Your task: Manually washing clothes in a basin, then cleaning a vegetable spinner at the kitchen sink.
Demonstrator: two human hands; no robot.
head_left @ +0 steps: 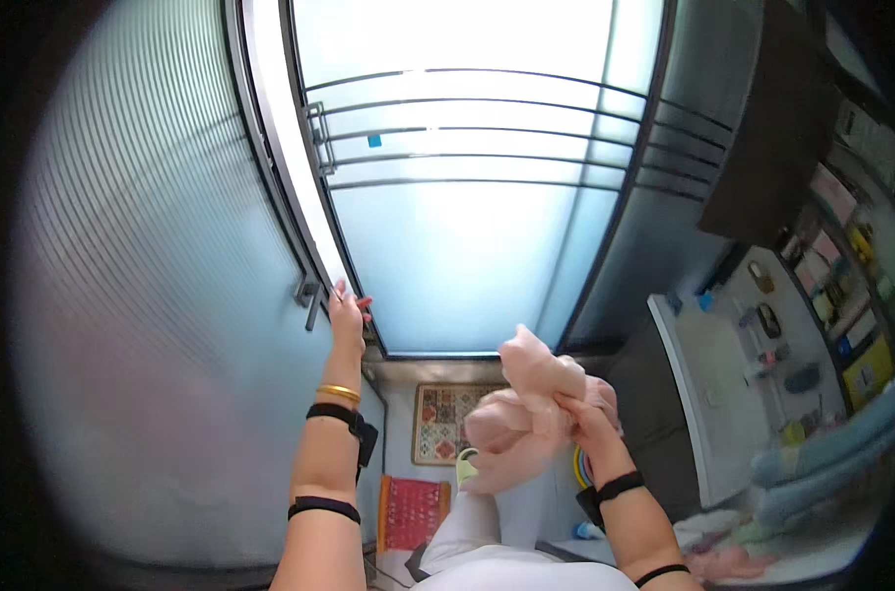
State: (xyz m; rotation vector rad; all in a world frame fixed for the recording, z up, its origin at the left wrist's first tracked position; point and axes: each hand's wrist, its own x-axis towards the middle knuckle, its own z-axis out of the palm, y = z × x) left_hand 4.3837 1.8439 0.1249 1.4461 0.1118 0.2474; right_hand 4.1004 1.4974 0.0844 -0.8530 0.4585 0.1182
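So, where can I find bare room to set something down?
The widest bare patch is on the white counter, between its left edge and the dark oval item; I cannot tell whether it dips. Its right side and the lower end by the blue towels are crowded. A narrow pale floor strip lies left of the patterned mat.

Pale-blue flat frosted-glass door [477, 256] ahead, between a ribbed translucent glass door [162, 295] at left and a white rectangular counter [683, 404] at right.
On the floor before it, a multicoloured rectangular patterned mat [442, 414]; nearer, a red rectangular textile [413, 512].
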